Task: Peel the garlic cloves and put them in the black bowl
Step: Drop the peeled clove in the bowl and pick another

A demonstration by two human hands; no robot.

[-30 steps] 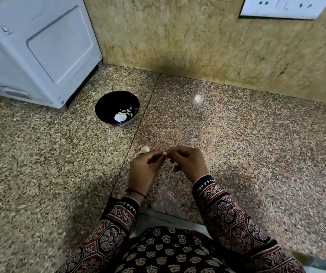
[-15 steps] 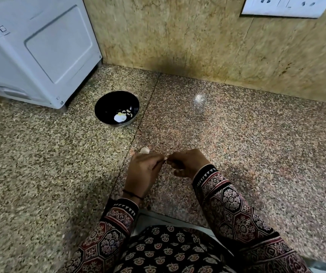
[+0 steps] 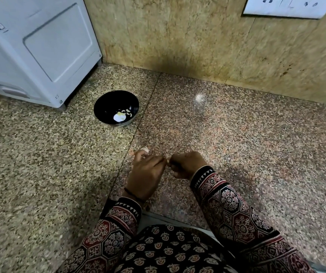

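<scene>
Both hands meet low over the speckled granite counter (image 3: 237, 134), knuckles up, fingers curled. Left hand (image 3: 146, 174) and right hand (image 3: 185, 164) pinch a pale clove (image 3: 167, 160) between them, mostly hidden. A second clove (image 3: 145, 149) lies just beyond the left hand. The glossy round bowl (image 3: 100, 107), well apart, holds peeled pieces (image 3: 127, 113).

Left hand (image 3: 146, 174), right hand (image 3: 185, 164) curled, fingertips meeting.

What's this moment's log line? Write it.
step: peeling | left hand: pinches clove | right hand: pinches same clove | black bowl: peeled cloves inside | spare clove: on counter
</scene>
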